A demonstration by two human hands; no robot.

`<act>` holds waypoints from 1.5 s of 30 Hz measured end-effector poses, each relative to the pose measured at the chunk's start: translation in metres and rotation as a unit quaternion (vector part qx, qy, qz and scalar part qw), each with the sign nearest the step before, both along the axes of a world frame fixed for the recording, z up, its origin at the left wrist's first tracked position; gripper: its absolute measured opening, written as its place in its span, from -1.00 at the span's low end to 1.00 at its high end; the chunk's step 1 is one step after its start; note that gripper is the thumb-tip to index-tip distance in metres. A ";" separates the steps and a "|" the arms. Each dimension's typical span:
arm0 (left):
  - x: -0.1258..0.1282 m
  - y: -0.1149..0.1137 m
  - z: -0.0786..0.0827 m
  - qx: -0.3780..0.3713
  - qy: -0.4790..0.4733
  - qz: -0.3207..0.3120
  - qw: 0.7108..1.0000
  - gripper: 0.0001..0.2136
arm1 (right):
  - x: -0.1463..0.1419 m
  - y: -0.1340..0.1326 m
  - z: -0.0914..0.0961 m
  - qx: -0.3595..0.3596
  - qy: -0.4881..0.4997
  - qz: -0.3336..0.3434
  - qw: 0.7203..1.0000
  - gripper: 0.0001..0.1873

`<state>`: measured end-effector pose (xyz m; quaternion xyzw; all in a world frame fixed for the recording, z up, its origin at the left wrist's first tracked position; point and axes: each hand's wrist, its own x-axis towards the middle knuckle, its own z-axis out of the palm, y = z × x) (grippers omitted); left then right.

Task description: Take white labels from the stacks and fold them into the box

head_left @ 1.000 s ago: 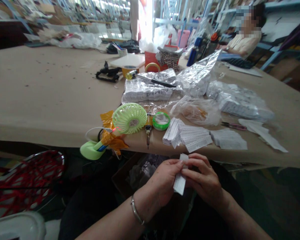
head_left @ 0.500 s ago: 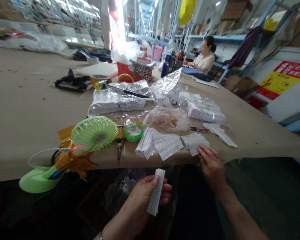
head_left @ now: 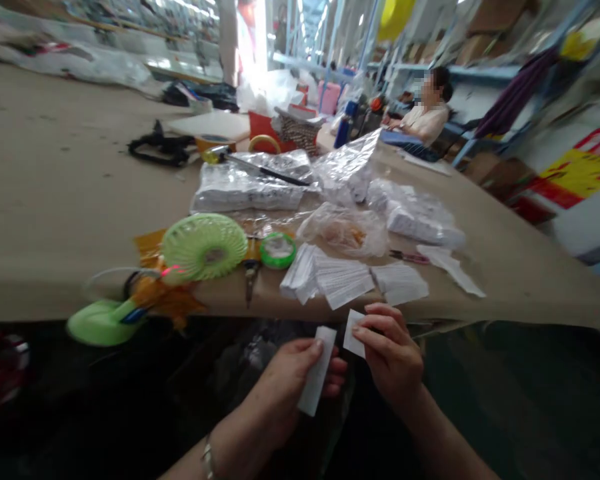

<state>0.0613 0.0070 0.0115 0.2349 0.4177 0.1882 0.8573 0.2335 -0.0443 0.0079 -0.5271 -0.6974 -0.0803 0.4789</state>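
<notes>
Pinching a white strip point(head_left: 316, 381), the left hand point(head_left: 293, 375) sits apart from the right hand point(head_left: 396, 360), which grips 1 slip point(head_left: 353, 335), probably paper.

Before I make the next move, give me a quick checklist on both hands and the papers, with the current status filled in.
1. Left hand grips its paper strip: ok, thumb pressed on it.
2. Right hand grips its paper slip: ok, held by the fingers.
3. Strip and slip apart: ok, a gap shows between them.
4. Fanned slips on the table: ok, spread near its front edge.
5. Pointed tool clear of both hands: ok, it lies at the table edge beside the green fan.
6. Print on the held papers readable: cannot tell, too blurred.
</notes>
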 end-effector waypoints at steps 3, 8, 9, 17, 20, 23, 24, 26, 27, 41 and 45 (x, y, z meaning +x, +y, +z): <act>-0.004 0.001 0.001 0.011 -0.054 0.022 0.998 -0.77 | -0.033 0.003 -0.006 -0.026 -0.019 0.102 0.994 -0.73; -0.016 0.002 -0.001 -0.009 -0.091 0.101 0.991 -0.73 | -0.047 0.005 -0.020 -0.053 -0.053 0.152 0.986 -0.73; -0.018 0.001 -0.001 -0.012 -0.092 0.104 0.990 -0.73 | -0.047 0.006 -0.020 -0.055 -0.057 0.155 0.985 -0.74; -0.023 0.002 0.000 -0.016 -0.123 0.090 0.988 -0.74 | -0.043 0.012 -0.014 -0.065 -0.083 0.174 0.979 -0.81; -0.024 0.001 0.000 -0.007 -0.134 0.073 0.988 -0.73 | -0.043 0.012 -0.014 -0.070 -0.082 0.185 0.977 -0.79; -0.027 0.001 0.001 -0.015 -0.126 0.085 0.988 -0.75 | -0.043 0.006 -0.016 -0.093 -0.061 0.204 0.973 -0.66; -0.028 0.001 0.001 -0.019 -0.120 0.086 0.989 -0.76 | -0.043 0.004 -0.016 -0.100 -0.034 0.205 0.973 -0.63; -0.031 0.001 0.002 -0.023 -0.109 0.063 0.992 -0.76 | -0.042 0.000 -0.019 -0.118 0.065 0.183 0.974 -0.64; -0.033 0.001 0.002 -0.024 -0.104 0.042 0.993 -0.75 | -0.042 0.000 -0.021 -0.137 0.129 0.159 0.969 -0.67; -0.040 -0.008 0.000 0.008 -0.110 -0.072 0.991 -0.65 | -0.052 0.020 -0.025 -0.495 0.583 0.320 0.559 -0.71; -0.041 -0.010 0.000 0.020 -0.094 -0.072 0.993 -0.61 | -0.055 0.022 -0.030 -0.495 0.590 0.351 0.533 -0.76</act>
